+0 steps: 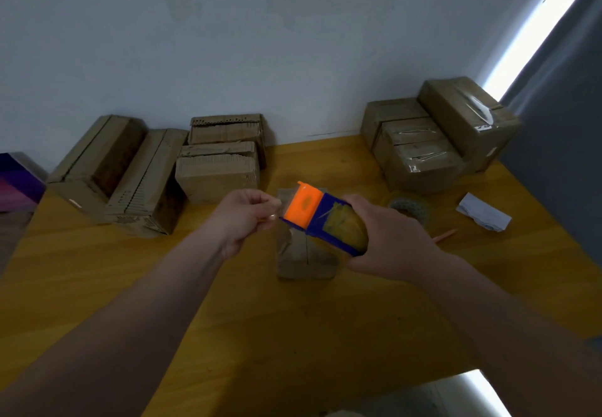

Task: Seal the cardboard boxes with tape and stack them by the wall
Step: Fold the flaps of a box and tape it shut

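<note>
Yellow wooden worktop [228,302] meets a pale wall [260,42]. At 10 o'clock stand five untaped corrugated boxes [218,159], ragged-edged. At 2 o'clock four boxes [420,156] glossy with clear tape are stacked against the wall. One small box [303,257] sits at centre, its flaps closed along a middle seam. Above it the right hand [387,237] clenches one tape dispenser [321,221], blue plastic with an orange block at its front. The left hand [244,218] has its fingers [264,203] pinched at the dispenser's front edge; the film is too faint to confirm. At 3 o'clock lie one tape roll [408,208], one crumpled paper [483,216] and one orange pencil [444,235].
</note>
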Demonstrator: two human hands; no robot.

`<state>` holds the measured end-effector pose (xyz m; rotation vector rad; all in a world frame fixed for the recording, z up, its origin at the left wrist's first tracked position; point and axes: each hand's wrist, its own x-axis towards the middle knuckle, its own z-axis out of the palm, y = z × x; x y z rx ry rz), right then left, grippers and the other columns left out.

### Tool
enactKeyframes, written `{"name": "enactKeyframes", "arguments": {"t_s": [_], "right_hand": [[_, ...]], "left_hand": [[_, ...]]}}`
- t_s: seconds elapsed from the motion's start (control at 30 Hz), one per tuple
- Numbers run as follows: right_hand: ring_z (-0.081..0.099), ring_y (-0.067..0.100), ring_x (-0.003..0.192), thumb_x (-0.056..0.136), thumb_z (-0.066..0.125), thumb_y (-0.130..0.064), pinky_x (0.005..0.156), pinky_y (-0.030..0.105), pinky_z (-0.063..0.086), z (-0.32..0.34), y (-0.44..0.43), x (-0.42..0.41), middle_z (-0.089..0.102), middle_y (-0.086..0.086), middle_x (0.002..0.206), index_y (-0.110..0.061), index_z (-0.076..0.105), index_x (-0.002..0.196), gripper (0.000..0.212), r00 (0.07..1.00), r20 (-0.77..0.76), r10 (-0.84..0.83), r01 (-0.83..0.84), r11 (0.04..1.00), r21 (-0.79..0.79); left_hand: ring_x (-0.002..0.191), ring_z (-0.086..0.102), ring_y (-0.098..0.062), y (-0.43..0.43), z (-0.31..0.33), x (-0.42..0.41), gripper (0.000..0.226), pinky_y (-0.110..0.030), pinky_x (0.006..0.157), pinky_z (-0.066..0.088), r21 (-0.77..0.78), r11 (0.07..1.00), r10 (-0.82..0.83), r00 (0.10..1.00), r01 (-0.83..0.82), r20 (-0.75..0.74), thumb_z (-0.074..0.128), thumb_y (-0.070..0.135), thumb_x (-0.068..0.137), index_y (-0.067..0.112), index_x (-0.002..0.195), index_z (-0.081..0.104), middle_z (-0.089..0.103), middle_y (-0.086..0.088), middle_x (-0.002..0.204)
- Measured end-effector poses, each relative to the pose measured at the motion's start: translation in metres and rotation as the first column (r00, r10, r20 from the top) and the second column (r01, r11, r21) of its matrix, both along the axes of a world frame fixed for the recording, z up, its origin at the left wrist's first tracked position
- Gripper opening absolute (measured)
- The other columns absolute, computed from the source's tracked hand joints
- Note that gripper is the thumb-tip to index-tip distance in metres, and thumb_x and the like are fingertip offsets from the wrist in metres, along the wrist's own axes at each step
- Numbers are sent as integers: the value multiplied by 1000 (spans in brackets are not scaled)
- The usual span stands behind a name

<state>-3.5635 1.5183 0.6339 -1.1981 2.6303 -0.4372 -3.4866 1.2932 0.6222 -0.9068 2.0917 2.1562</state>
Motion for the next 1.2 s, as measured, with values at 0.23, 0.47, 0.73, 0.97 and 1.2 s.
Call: {"name": "enactKeyframes", "arguments": {"t_s": [0.23, 0.47, 0.73, 0.97, 1.2], "right_hand": [[64, 9, 88, 71, 76, -57, 76, 33, 59, 13, 15, -20, 59, -12, 110, -39, 26, 137, 84, 983, 176, 56, -80, 988, 132], [56, 14, 111, 77, 63, -68, 90, 35, 53, 6, 39, -32, 49, -7, 128, -45, 19, 144, 84, 995, 44, 92, -102, 915, 390], [57, 20, 110, 86, 60, -56, 80, 33, 48, -17, 41, -25, 48, -1, 130, -48, -4, 148, 90, 977, -100, 188, -105, 832, 544], [56, 17, 111, 86, 54, -65, 83, 35, 48, -17, 45, -29, 51, -5, 126, -51, -1, 146, 83, 987, -19, 159, -130, 868, 480], [56, 14, 111, 84, 55, -66, 79, 31, 43, -12, 46, -26, 53, -7, 126, -50, 3, 146, 83, 986, 32, 164, -159, 864, 477]], "left_hand": [[64, 53, -16, -4, -12, 3, 18, -16, 48, 50, -8, 981, 194, 980, -194, 47, 53, 2, 94, 6, 77, 55, 51, -9, 71], [66, 50, -22, 15, -47, 24, 24, -33, 64, 52, -112, 978, 192, 966, -175, 171, 50, 8, 99, 5, 76, 48, 45, -10, 73], [70, 58, -24, 44, -76, 40, 26, -48, 81, 55, -171, 969, 208, 962, -179, 175, 53, 23, 98, 9, 76, 55, 54, -8, 71], [72, 51, -29, 46, -77, 44, 27, -53, 81, 48, -285, 926, 300, 943, -250, 148, 50, 24, 100, 14, 74, 49, 53, -7, 73], [68, 48, -26, 41, -81, 48, 26, -50, 74, 49, -332, 906, 326, 932, -262, 156, 51, 24, 100, 13, 77, 48, 52, -8, 74]]}}
